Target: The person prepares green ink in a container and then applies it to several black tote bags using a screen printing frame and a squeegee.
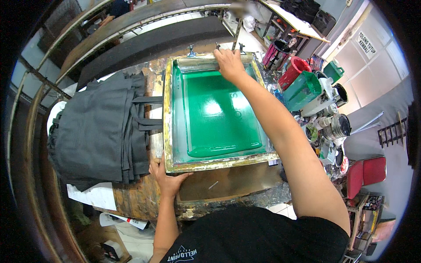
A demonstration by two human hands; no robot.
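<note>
A screen printing frame (168, 114) with a worn, paint-stained wooden border lies in front of me. Green ink (215, 118) covers most of its mesh, thicker along the near edge. At the frame's near left corner is my left hand (168, 179), its thumb stretched out along the near edge and its fingers against the left side. My right hand (230, 65) reaches across to the far bar, fingers bent over it between two hinge clamps (191, 51); its fingertips are partly hidden. Left of the frame, dark grey fabric bags (96, 127) lie stacked, their straps reaching the frame's side.
Right of the frame stand a red bucket (294, 72), a green jug (302, 90) and several ink pots and tins. The paint-stained table (140, 197) has a small thin white stick (213, 185) near its front. A red chair (368, 171) stands at right; metal rails run along the left.
</note>
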